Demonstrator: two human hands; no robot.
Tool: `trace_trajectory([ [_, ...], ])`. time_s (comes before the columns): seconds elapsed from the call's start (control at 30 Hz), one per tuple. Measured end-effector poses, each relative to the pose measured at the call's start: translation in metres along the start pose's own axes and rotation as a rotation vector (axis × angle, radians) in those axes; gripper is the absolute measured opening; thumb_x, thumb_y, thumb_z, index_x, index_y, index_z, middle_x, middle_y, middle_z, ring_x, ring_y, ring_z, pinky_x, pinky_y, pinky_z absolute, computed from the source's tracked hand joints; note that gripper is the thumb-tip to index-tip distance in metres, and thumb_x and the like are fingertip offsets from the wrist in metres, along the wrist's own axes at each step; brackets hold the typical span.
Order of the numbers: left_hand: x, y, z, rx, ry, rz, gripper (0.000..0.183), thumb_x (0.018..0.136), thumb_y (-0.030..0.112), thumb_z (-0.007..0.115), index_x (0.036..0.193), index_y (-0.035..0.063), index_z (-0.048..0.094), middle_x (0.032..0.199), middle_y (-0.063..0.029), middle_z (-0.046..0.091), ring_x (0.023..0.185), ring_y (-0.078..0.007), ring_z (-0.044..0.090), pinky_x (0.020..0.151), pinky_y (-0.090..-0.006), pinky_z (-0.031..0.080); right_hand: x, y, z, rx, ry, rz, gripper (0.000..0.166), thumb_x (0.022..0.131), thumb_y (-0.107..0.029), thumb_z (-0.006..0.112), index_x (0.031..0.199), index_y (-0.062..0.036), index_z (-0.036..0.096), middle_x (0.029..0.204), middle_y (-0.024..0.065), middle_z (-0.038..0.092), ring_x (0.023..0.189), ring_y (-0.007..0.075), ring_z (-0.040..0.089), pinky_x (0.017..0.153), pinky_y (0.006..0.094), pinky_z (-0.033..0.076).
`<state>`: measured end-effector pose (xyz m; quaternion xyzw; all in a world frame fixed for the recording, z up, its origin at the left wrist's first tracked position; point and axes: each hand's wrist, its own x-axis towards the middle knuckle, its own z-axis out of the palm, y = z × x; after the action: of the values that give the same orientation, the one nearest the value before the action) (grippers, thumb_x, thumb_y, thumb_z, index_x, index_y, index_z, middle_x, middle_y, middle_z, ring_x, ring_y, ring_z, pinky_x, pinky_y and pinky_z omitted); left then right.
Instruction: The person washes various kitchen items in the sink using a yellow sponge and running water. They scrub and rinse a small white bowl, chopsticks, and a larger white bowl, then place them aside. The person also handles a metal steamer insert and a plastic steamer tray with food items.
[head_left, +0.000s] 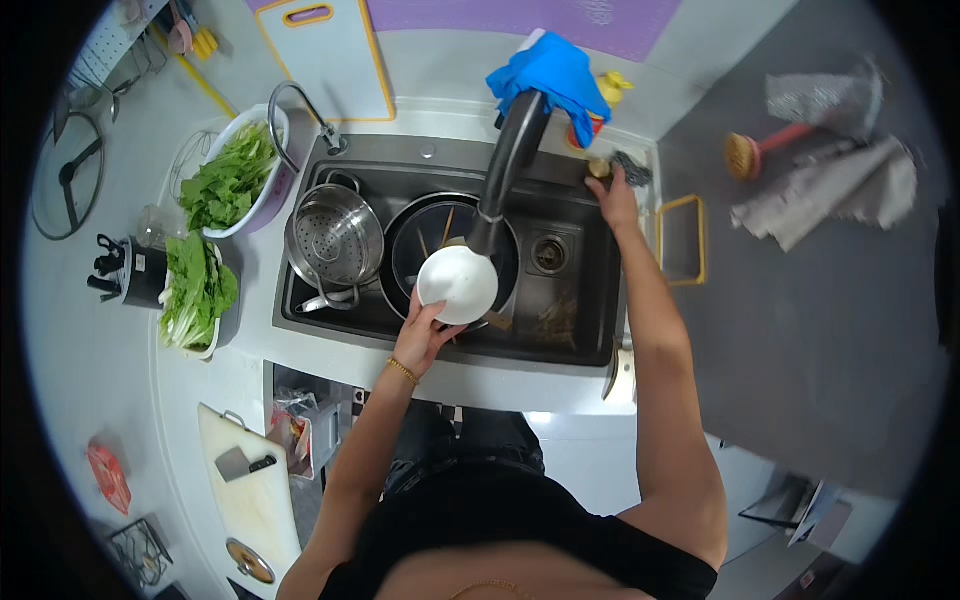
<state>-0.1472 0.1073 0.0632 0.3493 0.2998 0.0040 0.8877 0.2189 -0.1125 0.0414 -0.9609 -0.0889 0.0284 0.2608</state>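
My left hand (427, 330) grips the rim of a white bowl (459, 286), tilted beneath the spout of a dark faucet (510, 161). Below the bowl a dark pan (405, 247) with chopsticks in it rests in the sink (577, 300). My right hand (616, 199) is at the sink's back right corner, its fingertips beside a small round brownish item (598, 167) and a dark mesh scourer (631, 169); whether they touch either one is unclear. A metal steamer pot (336, 232) with a perforated insert sits at the sink's left.
Leafy greens (232, 176) fill a basin left of the sink, near a knife block (142, 274). Behind the sink, a blue cloth (551, 75) drapes the faucet. A brush (742, 156) and a grey cloth (840, 191) lie right. A cleaver (234, 463) rests on a cutting board (259, 517).
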Motion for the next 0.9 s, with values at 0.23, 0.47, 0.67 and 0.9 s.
trace_trajectory([
  [0.23,0.056,0.000,0.036,-0.009,0.017,-0.035,0.059,0.097,0.019,0.049,0.149,0.0171,0.022,0.142,-0.0104,0.043,0.128,-0.0300,0.050,0.102,-0.0515,0.048,0.068,-0.017,0.021,-0.485,-0.303,0.030,0.058,0.096,-0.056,0.046,0.134,-0.0123,0.044,0.107,0.0218,0.070,0.100,0.0392,0.067,0.081,0.0502,0.053],
  [0.47,0.092,0.003,0.042,-0.074,-0.117,-0.133,0.062,0.096,0.013,0.047,0.152,0.0216,0.021,0.143,-0.0109,0.038,0.130,-0.0286,0.046,0.101,-0.0464,0.051,0.060,0.050,0.051,0.064,-0.046,-0.241,0.037,0.093,-0.032,0.055,0.123,-0.0098,0.056,0.116,0.0196,0.057,0.098,0.0415,0.061,0.082,0.0493,0.051],
  [0.67,0.094,0.016,0.024,-0.104,-0.177,-0.198,0.063,0.096,0.013,0.046,0.153,0.0193,0.019,0.144,-0.0112,0.038,0.129,-0.0296,0.047,0.098,-0.0457,0.052,-0.091,0.000,0.105,0.187,-0.153,-0.430,0.040,0.078,-0.010,0.070,0.117,-0.0029,0.060,0.111,0.0195,0.062,0.103,0.0403,0.058,0.088,0.0466,0.048],
  [0.9,0.072,0.053,-0.006,0.151,-0.086,-0.122,0.067,0.096,0.017,0.047,0.155,0.0227,0.016,0.148,-0.0108,0.035,0.131,-0.0290,0.045,0.094,-0.0437,0.055,-0.174,-0.085,0.153,0.149,-0.385,-0.358,0.044,0.088,-0.026,0.065,0.127,-0.0066,0.058,0.127,0.0172,0.060,0.116,0.0366,0.056,0.096,0.0421,0.046],
])
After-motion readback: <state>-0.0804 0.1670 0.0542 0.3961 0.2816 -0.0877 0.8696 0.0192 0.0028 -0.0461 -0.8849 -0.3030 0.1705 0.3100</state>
